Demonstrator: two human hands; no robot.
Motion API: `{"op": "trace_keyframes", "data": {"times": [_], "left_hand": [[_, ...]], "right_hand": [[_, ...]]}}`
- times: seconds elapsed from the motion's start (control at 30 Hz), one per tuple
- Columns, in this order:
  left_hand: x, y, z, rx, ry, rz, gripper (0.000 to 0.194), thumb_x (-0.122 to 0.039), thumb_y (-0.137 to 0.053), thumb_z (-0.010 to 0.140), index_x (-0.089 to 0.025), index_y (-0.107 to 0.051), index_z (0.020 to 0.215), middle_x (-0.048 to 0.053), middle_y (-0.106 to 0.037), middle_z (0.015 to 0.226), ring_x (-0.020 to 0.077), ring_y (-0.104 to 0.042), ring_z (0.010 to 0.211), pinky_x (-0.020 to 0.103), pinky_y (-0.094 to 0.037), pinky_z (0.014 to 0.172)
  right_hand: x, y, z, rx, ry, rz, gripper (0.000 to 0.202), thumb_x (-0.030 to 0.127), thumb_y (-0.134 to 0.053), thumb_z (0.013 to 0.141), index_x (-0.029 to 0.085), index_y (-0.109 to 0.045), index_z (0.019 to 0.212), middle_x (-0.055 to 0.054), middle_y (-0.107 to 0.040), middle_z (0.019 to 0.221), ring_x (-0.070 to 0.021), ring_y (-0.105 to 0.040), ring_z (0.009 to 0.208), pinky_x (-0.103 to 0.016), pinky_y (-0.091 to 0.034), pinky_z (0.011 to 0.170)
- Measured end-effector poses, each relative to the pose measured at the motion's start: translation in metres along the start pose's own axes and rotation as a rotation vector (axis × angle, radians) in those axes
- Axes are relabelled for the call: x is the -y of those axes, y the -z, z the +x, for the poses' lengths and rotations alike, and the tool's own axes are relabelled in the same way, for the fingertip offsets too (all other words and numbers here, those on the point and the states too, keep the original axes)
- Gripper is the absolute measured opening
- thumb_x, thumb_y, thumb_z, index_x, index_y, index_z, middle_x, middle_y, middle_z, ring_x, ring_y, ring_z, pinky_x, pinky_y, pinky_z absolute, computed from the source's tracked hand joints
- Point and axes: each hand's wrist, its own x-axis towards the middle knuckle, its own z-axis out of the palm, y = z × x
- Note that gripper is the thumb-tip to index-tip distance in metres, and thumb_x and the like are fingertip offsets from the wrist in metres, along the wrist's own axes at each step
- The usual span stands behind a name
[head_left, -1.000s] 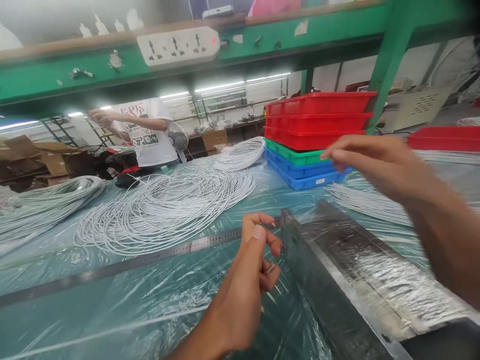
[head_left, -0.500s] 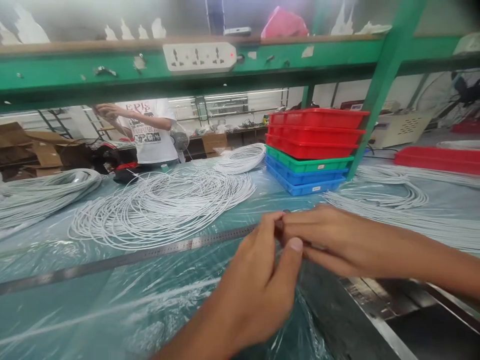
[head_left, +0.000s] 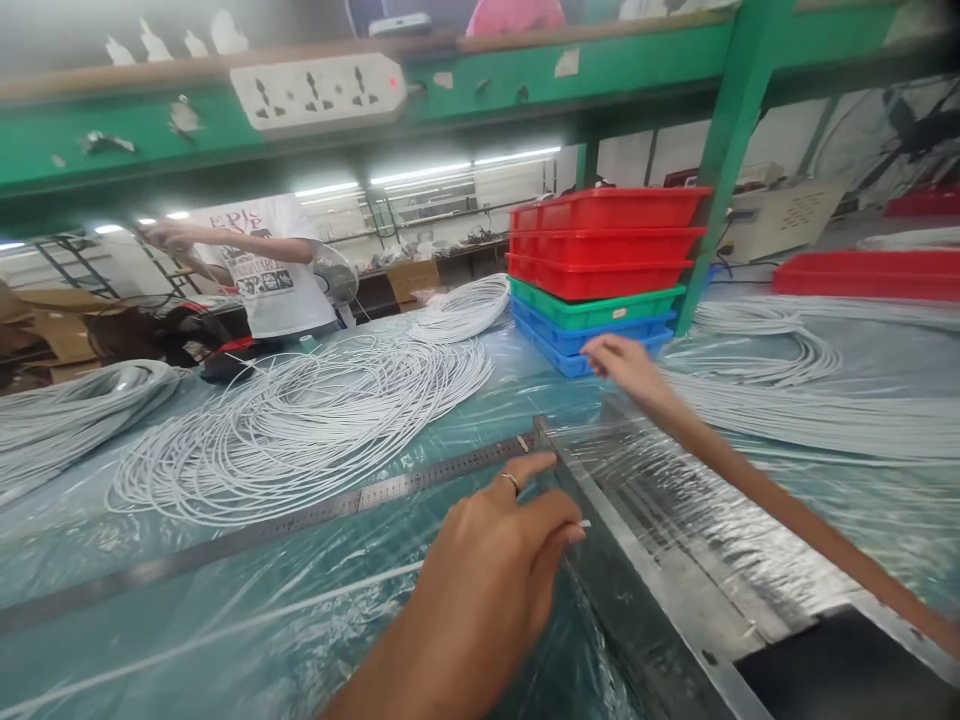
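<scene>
Left hand (head_left: 491,570): lies on the plastic-covered tabletop (head_left: 225,600), fingers spread and released, forefinger touching the end of the metal ruler (head_left: 300,515) beside the metal block (head_left: 675,530).
Right hand (head_left: 626,362): stretched far out by the stacked trays (head_left: 600,270); grip cannot be told.
Wire coil (head_left: 300,420): behind the ruler.

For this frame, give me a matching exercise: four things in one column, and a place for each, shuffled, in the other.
Things:
1. left hand
2. right hand
3. power strip
4. white cable coil

Places:
A. on the green shelf beam
B. by the blue trays
C. at the end of the steel ruler
D. spread on the plastic-covered table

Pairs: 1-C, 2-B, 3-A, 4-D
</scene>
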Motion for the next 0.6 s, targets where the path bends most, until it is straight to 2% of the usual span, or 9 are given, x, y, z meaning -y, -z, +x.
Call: {"op": "trace_keyframes", "data": {"times": [0.07, 0.17, 0.33, 0.43, 0.53, 0.6], "left_hand": [[0.001, -0.005, 0.002, -0.012, 0.023, 0.028, 0.028, -0.022, -0.044, 0.110, -0.021, -0.069, 0.097, 0.013, -0.073, 0.112, 0.0335, -0.056, 0.140, 0.044, -0.061, 0.088], [0.002, -0.012, 0.003, -0.021, 0.037, 0.016, 0.031, -0.024, -0.042, 0.110, -0.021, -0.068, 0.095, 0.015, -0.073, 0.117, 0.0363, -0.059, 0.137, 0.050, -0.063, 0.089], [-0.004, -0.015, 0.003, -0.034, 0.052, 0.058, 0.031, -0.022, -0.040, 0.108, -0.019, -0.067, 0.092, 0.018, -0.065, 0.139, 0.0416, -0.067, 0.124, 0.051, -0.064, 0.081], [-0.008, -0.017, 0.004, -0.030, 0.073, 0.069, 0.032, -0.024, -0.039, 0.108, -0.019, -0.065, 0.090, 0.018, -0.062, 0.144, 0.0393, -0.073, 0.110, 0.052, -0.064, 0.078], [-0.010, -0.018, 0.004, -0.024, 0.108, 0.069, 0.032, -0.023, -0.038, 0.106, -0.020, -0.064, 0.089, 0.014, -0.068, 0.133, 0.0328, -0.076, 0.092, 0.052, -0.064, 0.078], [-0.011, -0.019, 0.004, 0.000, 0.134, 0.065, 0.031, -0.025, -0.038, 0.106, -0.021, -0.064, 0.089, 0.013, -0.073, 0.117, 0.0343, -0.075, 0.098, 0.052, -0.064, 0.081]], "right_hand": [[-0.041, -0.026, -0.002, 0.106, -0.025, -0.103, 0.031, 0.044, -0.049, 0.095, 0.018, -0.066, 0.096, -0.005, -0.066, 0.087, -0.0171, -0.057, 0.082, -0.028, -0.041, 0.075], [-0.074, -0.055, -0.003, 0.207, -0.016, -0.202, 0.025, 0.035, -0.058, 0.091, 0.018, -0.069, 0.105, -0.002, -0.065, 0.089, -0.0160, -0.056, 0.085, -0.028, -0.037, 0.079], [-0.091, -0.068, 0.006, 0.234, 0.002, -0.359, 0.027, 0.036, -0.054, 0.095, 0.022, -0.065, 0.114, 0.001, -0.063, 0.099, -0.0130, -0.051, 0.090, -0.026, -0.028, 0.078], [-0.096, -0.069, 0.008, 0.255, 0.022, -0.405, 0.028, 0.038, -0.050, 0.098, 0.023, -0.062, 0.119, 0.001, -0.063, 0.102, -0.0121, -0.050, 0.091, -0.025, -0.027, 0.078], [-0.101, -0.070, 0.008, 0.267, 0.031, -0.436, 0.026, 0.037, -0.050, 0.099, 0.023, -0.060, 0.119, 0.001, -0.064, 0.103, -0.0118, -0.050, 0.092, -0.025, -0.028, 0.079], [-0.106, -0.071, 0.009, 0.259, 0.023, -0.446, 0.027, 0.037, -0.050, 0.099, 0.024, -0.060, 0.121, 0.001, -0.065, 0.104, -0.0122, -0.052, 0.092, -0.025, -0.031, 0.080]]}}
